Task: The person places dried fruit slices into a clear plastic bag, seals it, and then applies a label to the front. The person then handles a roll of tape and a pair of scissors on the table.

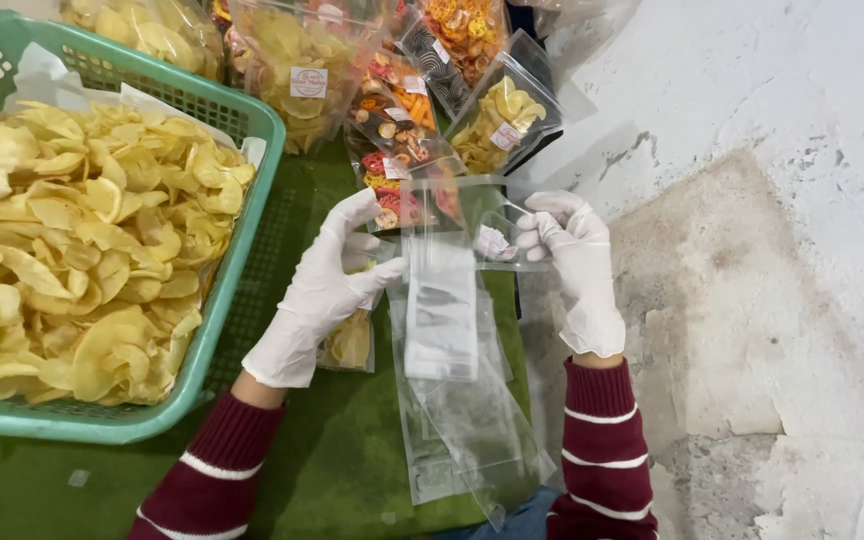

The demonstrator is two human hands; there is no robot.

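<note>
View from above of two hands in white gloves, with maroon sleeves striped in white at the cuffs, working over a green mat point(332, 470) on a worn, patchy white floor point(772, 250). The left hand point(327, 285) and the right hand point(577, 270) are held apart, each pinching one top corner of an empty clear plastic pouch point(447, 260), which is held stretched between them just above the mat. The left fingers point(377, 270) close on the pouch's left edge; the right fingertips point(537, 235) grip its right edge beside a small white label. Below the held pouch lies a loose stack of more clear empty pouches point(462, 420), spread toward the bottom of the frame. A small bag with a few yellow chips point(352, 340) lies under the left hand. To the left stands a teal plastic basket point(242, 250) lined with white paper and heaped with pale yellow chips point(82, 250). Along the top lie sealed bags of yellow chips point(502, 120) and of mixed orange and red chips point(397, 110), each with a white label
</note>
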